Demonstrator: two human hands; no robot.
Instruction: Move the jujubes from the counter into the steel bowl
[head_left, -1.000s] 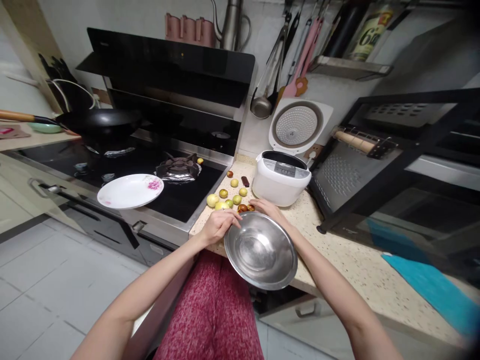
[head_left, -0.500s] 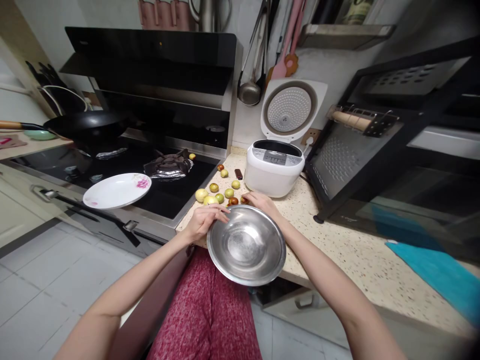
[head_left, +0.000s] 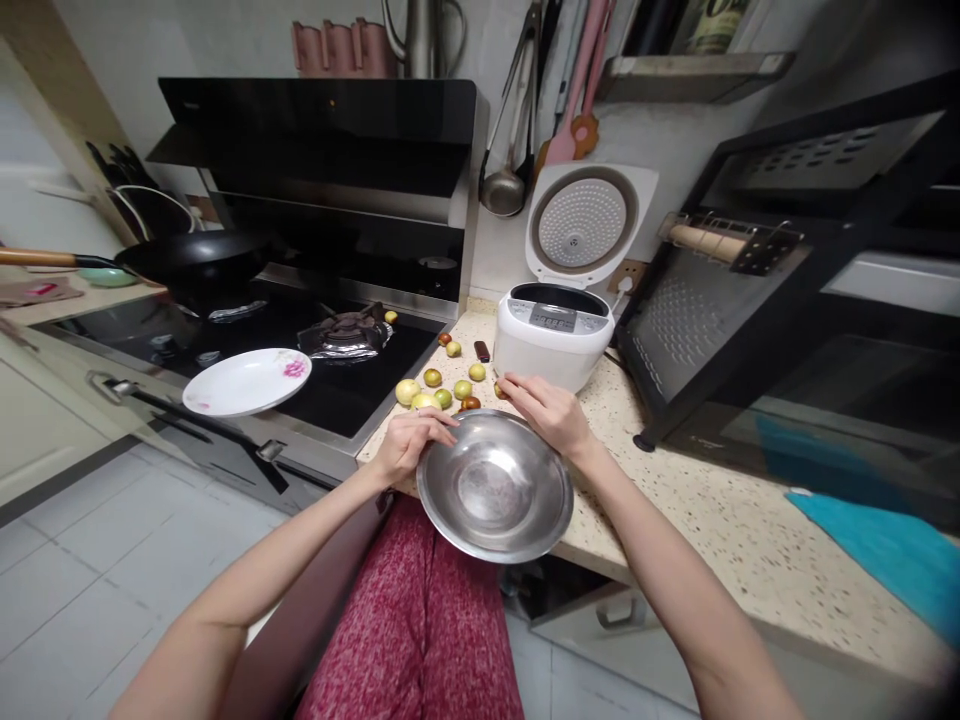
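Observation:
A steel bowl [head_left: 495, 487] hangs half over the front edge of the speckled counter [head_left: 697, 500]. My left hand [head_left: 409, 443] is closed on its left rim. My right hand [head_left: 546, 408] lies just behind the bowl's far rim, fingers curled over a small fruit at their tips. Several small green, yellow and brown fruits [head_left: 442, 390] are scattered on the counter behind the bowl, and one sits on the stove by the burner.
An open white rice cooker [head_left: 555, 335] stands right behind the fruits. A white flowered plate [head_left: 246, 382] rests on the black stove's front edge, with a wok [head_left: 195, 258] at the back left. A black rack [head_left: 787, 300] fills the right. A blue cloth [head_left: 885, 550] lies far right.
My right hand has lifted from the bowl's far rim and moved a little back towards the fruits. My left hand stays on the rim. The view has shifted slightly.

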